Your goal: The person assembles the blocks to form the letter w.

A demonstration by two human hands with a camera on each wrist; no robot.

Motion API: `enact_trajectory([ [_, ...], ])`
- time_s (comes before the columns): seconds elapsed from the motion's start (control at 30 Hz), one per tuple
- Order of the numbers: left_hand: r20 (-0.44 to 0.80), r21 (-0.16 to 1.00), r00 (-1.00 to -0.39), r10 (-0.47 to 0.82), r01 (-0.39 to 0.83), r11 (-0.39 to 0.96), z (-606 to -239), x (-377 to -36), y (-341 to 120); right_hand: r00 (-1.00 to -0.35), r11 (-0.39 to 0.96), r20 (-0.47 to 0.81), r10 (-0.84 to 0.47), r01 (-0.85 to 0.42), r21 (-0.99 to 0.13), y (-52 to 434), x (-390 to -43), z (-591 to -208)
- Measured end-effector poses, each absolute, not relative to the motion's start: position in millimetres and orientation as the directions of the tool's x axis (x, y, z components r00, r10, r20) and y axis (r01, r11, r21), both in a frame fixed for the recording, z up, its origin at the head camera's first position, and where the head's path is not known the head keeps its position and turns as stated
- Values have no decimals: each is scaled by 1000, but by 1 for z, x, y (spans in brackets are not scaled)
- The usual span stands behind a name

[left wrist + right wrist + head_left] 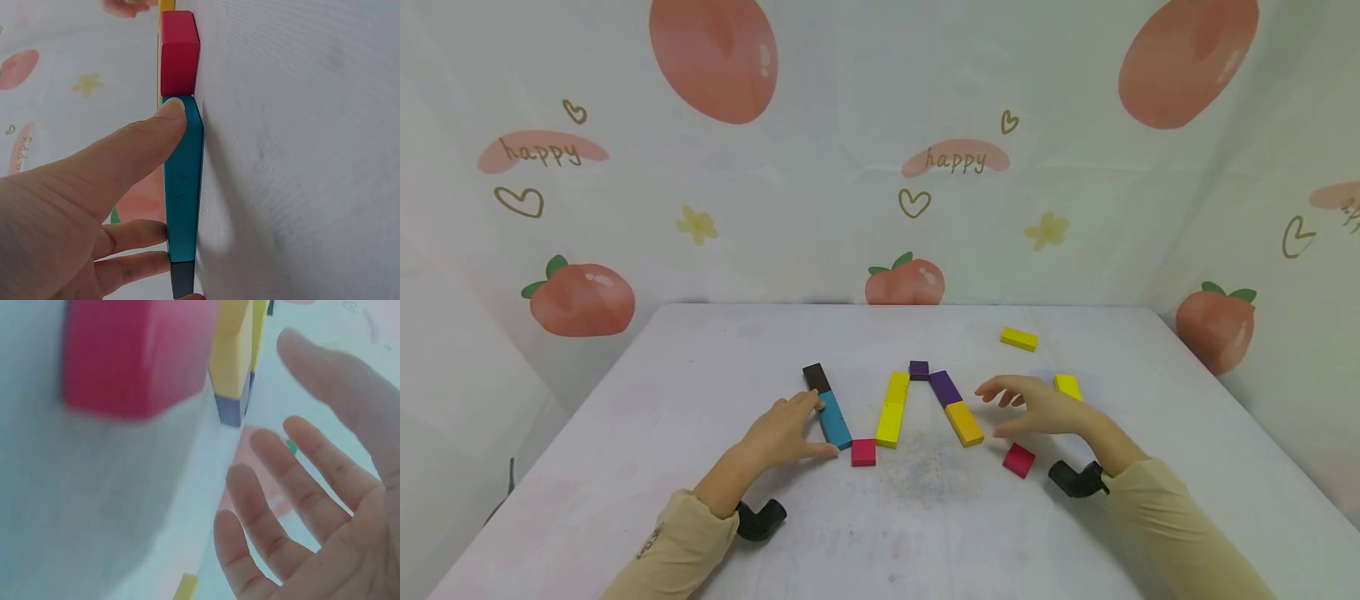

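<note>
My left hand (785, 429) lies along a blue block (835, 421), its thumb on the end nearest the red square block (863, 452) and its fingertips along the side. Against the blue block's far end sits a black block (816, 377). In the left wrist view, the thumb rests on the blue block (184, 187) with fingers straight. Above the table hovers my right hand (1037, 406), fingers loosely bent and holding nothing, between an orange block (964, 423) and a loose yellow block (1067, 387). Just below it a second red block (1018, 460) lies apart.
Two yellow blocks (891, 423) form a slanted line at the middle. A small dark purple block (919, 370) sits at their top, beside a longer purple block (945, 387) joined to the orange one. Another yellow block (1019, 338) lies farther back on the white table (925, 542).
</note>
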State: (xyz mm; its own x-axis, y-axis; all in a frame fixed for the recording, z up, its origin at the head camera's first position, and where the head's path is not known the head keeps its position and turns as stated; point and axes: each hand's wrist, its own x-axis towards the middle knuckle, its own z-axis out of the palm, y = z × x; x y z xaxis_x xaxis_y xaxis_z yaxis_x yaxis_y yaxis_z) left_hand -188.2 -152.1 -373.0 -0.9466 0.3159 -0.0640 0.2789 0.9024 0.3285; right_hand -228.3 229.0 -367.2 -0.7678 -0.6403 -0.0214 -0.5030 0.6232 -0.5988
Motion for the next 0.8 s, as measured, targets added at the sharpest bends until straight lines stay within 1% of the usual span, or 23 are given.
enact_trajectory([
  [0.13, -59, 328, -946, 317, 282, 902, -373, -189, -152, -767, 627, -59, -639, -475, -617, 240, -225, -367],
  [0.4, -50, 329, -945, 323, 290, 899, -373, -188, -152, -725, 605, -129, -677, -448, -659, 257, -218, -366],
  [0.57, -56, 335, -946, 321, 285, 898, -373, -188, -152, -708, 609, -193, -679, -397, -686, 263, -214, -365],
  [0.8, -70, 339, -948, 312, 271, 901, -372, -188, -151, -666, 581, -205, -717, -408, -704, 267, -212, -368],
])
